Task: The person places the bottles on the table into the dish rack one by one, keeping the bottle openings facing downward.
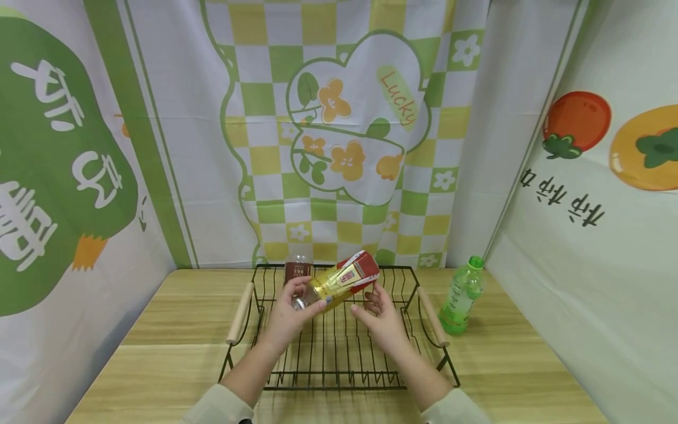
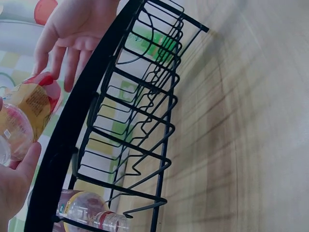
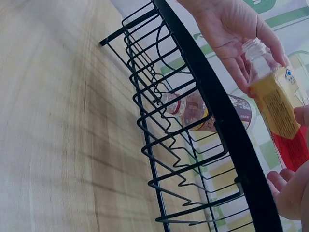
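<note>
Above the wire rack (image 1: 339,373) | left hand (image 1: 286,315) grips tilted red-and-gold bottle (image 1: 344,280) by its neck end | right hand (image 1: 385,323), fingers loosely bent, at its red base | green bottle (image 1: 462,299) standing on bench (image 1: 153,330), right | brown-labelled bottle (image 1: 298,270) lying in rack, back left | checked curtain (image 1: 254,99) behind

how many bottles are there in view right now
3: a red-and-yellow bottle in the left hand, a dark-labelled bottle neck down at back left in the wire rack, and a green bottle on the table, right of the rack.
</note>
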`<state>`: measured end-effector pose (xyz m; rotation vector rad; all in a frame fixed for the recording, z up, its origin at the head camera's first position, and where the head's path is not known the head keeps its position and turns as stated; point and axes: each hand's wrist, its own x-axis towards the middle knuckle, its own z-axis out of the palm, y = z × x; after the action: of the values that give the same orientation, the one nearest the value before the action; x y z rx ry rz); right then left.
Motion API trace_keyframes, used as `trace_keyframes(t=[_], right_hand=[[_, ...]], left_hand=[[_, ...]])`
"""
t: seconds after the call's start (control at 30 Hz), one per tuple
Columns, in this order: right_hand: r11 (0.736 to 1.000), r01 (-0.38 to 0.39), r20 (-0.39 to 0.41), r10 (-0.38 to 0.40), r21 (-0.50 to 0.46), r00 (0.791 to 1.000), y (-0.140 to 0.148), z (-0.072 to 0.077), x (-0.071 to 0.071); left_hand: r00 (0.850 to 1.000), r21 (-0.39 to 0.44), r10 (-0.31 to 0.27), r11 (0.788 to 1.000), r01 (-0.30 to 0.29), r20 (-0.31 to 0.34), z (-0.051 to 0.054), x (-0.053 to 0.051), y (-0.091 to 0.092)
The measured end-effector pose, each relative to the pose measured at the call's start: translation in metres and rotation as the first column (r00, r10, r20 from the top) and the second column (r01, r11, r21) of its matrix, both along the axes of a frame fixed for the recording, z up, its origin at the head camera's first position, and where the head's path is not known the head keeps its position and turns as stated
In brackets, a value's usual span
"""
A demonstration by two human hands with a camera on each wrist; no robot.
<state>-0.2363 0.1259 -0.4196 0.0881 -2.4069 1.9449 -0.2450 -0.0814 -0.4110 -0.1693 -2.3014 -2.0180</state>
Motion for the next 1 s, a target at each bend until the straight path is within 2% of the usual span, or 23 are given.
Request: trace_keyframes(t=[0.1, 0.27, 0.37, 0.5, 0.6, 0.73, 1.0], right_hand=[[0.999, -0.008, -0.017, 0.007, -0.038, 1.0, -0.002, 0.002, 0.0], [0.995, -0.027, -0.035, 0.023, -0.093, 0.999, -0.005, 0.007, 0.0], [0.991, -0.034, -0.033, 0.03, -0.127, 0.999, -0.008, 0.009, 0.0], [0.986, -0.028, -0.022, 0.025, -0.162, 0.999, -0.013, 0.011, -0.002], [0.981, -0.019, -0.008, 0.017, -0.191, 1.0, -0.016, 0.012, -0.003], [0.972, -0.022, 0.001, 0.023, -0.235, 1.0, -0.018, 0.012, -0.005], [0.951, -0.051, 0.027, 0.062, -0.306, 0.998, -0.02, 0.014, -0.008]], left_hand=[[1.0, 0.01, -0.027, 1.0, 0.028, -0.007, -0.003, 0.0, 0.002], [1.0, -0.037, -0.026, 0.999, 0.025, -0.007, -0.004, 0.002, 0.006], [0.999, -0.047, -0.051, 0.998, 0.05, -0.019, -0.005, 0.004, 0.007], [0.995, -0.063, -0.089, 0.994, 0.087, -0.035, -0.007, 0.006, 0.008], [0.994, -0.055, -0.105, 0.993, 0.104, -0.013, -0.007, 0.008, 0.01], [0.994, -0.039, -0.113, 0.993, 0.113, 0.002, -0.006, 0.009, 0.012], [0.991, -0.058, -0.131, 0.99, 0.13, -0.011, -0.008, 0.008, 0.013]])
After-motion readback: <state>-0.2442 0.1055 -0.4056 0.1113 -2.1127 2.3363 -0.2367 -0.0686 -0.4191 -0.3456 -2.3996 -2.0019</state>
